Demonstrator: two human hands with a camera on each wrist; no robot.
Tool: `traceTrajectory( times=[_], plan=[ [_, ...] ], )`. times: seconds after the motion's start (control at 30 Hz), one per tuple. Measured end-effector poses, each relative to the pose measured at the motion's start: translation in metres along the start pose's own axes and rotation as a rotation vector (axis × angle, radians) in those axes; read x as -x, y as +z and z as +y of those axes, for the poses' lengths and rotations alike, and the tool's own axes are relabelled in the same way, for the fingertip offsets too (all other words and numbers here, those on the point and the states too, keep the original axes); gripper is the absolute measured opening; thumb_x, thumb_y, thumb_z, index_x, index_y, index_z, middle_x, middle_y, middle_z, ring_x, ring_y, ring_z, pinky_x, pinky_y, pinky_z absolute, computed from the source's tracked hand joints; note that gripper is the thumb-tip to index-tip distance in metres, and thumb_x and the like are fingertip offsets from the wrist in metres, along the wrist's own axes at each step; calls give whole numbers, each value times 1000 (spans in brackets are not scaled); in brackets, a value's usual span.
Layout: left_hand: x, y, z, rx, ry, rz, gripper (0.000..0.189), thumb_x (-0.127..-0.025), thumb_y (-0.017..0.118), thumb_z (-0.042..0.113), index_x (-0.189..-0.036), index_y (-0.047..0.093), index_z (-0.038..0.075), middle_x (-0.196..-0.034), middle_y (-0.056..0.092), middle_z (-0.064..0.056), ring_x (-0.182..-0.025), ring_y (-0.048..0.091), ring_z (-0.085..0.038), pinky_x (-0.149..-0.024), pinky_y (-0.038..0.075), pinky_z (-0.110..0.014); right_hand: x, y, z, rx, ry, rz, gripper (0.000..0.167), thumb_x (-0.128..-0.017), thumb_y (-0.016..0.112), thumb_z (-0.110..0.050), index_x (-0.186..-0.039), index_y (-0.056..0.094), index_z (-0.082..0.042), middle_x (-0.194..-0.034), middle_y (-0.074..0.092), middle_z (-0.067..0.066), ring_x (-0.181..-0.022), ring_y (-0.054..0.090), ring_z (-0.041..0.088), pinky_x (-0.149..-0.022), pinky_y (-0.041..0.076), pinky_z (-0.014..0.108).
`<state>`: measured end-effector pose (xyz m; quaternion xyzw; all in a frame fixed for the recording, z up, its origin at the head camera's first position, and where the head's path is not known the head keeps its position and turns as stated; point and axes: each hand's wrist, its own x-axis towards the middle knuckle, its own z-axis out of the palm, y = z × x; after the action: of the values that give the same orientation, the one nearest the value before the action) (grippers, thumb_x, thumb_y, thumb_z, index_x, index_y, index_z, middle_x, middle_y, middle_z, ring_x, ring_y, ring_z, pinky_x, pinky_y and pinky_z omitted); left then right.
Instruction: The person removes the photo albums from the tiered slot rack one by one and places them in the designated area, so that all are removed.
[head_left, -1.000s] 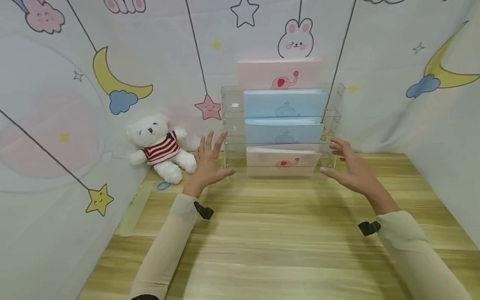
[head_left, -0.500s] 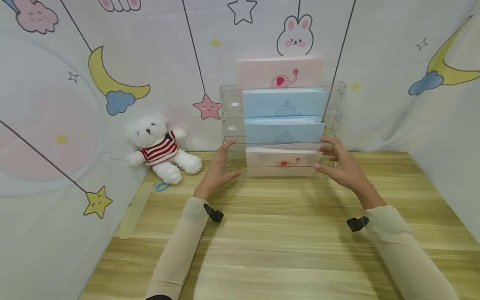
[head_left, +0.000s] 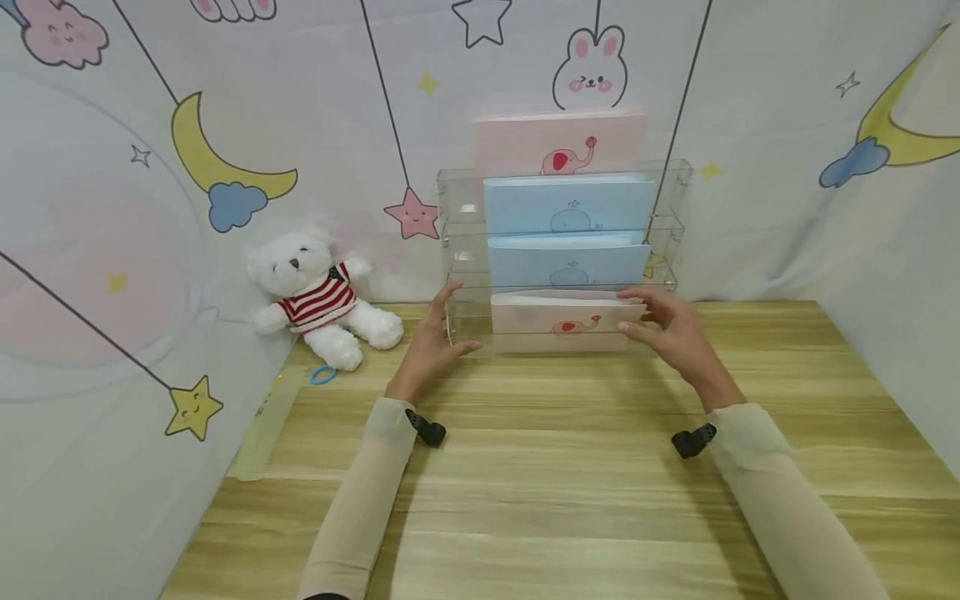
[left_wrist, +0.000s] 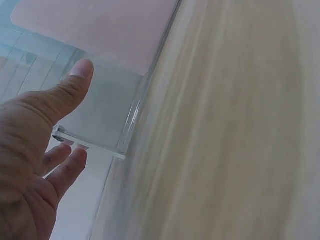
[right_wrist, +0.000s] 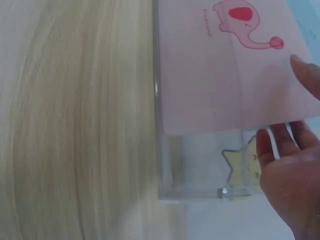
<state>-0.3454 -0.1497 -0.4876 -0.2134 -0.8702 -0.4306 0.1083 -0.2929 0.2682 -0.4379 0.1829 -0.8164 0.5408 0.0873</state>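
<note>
A clear acrylic rack (head_left: pixel 468 308) with stepped tiers stands at the back of the table. Its lowest tier holds a pink elephant booklet (head_left: pixel 525 321); two blue whale booklets (head_left: pixel 525 207) and another pink booklet (head_left: pixel 510 146) rise behind. My left hand (head_left: pixel 429 354) grips the rack's lower left side, thumb across the front and fingers around the side edge, as the left wrist view shows. My right hand (head_left: pixel 678 342) holds the right edge of the lowest pink booklet, with the thumb before it and several fingers behind. How firmly the thumb presses cannot be seen.
Left of the rack a white teddy bear (head_left: pixel 300 267) in a striped shirt leans on the printed cloth wall. A blue ring (head_left: pixel 323 375) and a pale yellow comb (head_left: pixel 266 421) lie on the wooden table (head_left: pixel 555 483) near it.
My left hand has moved right from beside the bear onto the rack's side. My right hand has moved left from the rack's right end to the lowest pink booklet's edge.
</note>
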Motion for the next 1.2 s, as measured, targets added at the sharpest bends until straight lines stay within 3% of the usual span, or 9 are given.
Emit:
traceTrajectory(
  times=[0.17,0.27,0.33,0.43,0.67,0.87,0.93,1.07,1.2],
  plan=[
    [3,1,0,-4,-3,8,114,-83,94,19,-169,21,35,-178,26,-16,-145,49,-60,-106,57,-66,-5,9,7,-93,-1,22,42,-100,76,-9,-141,69,-5,-129,67,-17,-81,59,8,-66,48,22],
    [5,1,0,19,-12,11,114,-83,94,16,-170,21,32,-178,26,-16,-145,48,-61,-104,58,-65,-7,17,10,-120,-14,86,42,-98,78,-6,-139,71,-4,-94,70,-15,-60,46,9,-53,40,25],
    [6,0,0,35,-20,13,114,-82,94,14,-170,22,30,-178,25,-16,-145,48,-61,-104,58,-64,-7,25,11,-124,-22,149,40,-96,80,-5,-135,74,-3,-70,63,-11,-52,39,10,-48,35,27],
    [8,-1,0,40,-25,7,114,-82,93,12,-169,23,30,-177,26,-17,-146,48,-60,-104,59,-63,-7,37,12,-119,-22,264,35,-92,82,-4,-127,78,-3,-51,49,-8,-46,30,11,-44,31,26],
    [8,-8,-1,93,-37,-97,105,-93,84,11,-169,18,43,-177,23,-22,-153,43,-54,-107,58,-61,-10,57,15,-114,-41,512,29,-85,87,1,-114,84,-2,-52,58,-9,-40,24,3,-42,25,21],
    [4,-15,0,120,-43,-140,97,-100,76,12,-169,17,44,-182,11,-12,-157,36,-54,-106,58,-61,-13,56,9,-128,-45,571,25,-84,89,0,-108,86,-5,-68,70,-21,-41,25,2,-42,25,19],
    [2,-16,0,117,-23,-144,93,-102,73,14,-170,16,42,-183,10,-8,-156,36,-57,-106,58,-62,-14,55,7,-127,-46,591,23,-84,88,0,-107,86,-7,-73,74,-16,-45,32,1,-44,28,17],
    [1,-18,-1,118,23,-140,86,-105,68,13,-170,17,35,-183,13,-5,-153,37,-62,-104,57,-68,-15,55,2,-140,-45,615,19,-88,86,-2,-106,86,-6,-100,80,-17,-60,44,1,-49,34,15],
    [2,-20,-2,119,29,-144,84,-105,66,11,-170,18,36,-183,14,-3,-151,39,-64,-101,56,-72,-15,55,-11,-171,-58,632,17,-88,85,1,-105,84,0,-100,78,-25,-55,40,0,-47,32,15]
  ],
)
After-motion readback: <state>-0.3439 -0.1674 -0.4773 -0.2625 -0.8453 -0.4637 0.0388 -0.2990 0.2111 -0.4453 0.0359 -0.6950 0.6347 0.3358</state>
